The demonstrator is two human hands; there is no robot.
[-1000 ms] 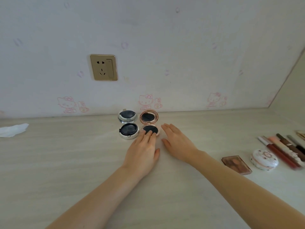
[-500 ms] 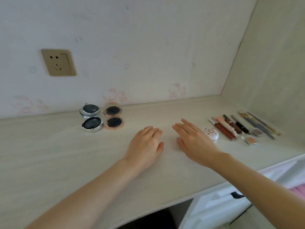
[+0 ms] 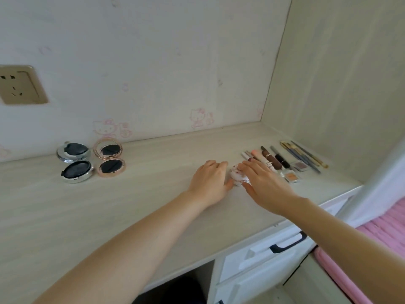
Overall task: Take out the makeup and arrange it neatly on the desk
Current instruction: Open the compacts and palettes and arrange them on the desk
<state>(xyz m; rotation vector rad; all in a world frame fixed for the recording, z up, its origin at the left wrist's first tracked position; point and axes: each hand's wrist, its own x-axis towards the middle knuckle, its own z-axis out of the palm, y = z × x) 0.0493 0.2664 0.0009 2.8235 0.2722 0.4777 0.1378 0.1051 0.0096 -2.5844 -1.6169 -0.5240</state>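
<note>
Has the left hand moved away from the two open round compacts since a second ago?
Yes. The left hand has gone right along the desk, from touching the rose-gold open compact to beside the small white floral round case.

- Pale wood-grain surface (image 3: 142, 194).
- Silver compact (image 3: 75, 162) and rose-gold compact (image 3: 110, 157), both open, side by side near the back edge.
- Small round patterned case (image 3: 237, 177) mid-surface.
- Pencils and tubes (image 3: 285, 157) (roughly parallel) toward the back right corner.

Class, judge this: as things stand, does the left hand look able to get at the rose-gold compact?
Probably yes: the left hand has bare desk between it and the open rose-gold compact.
</note>
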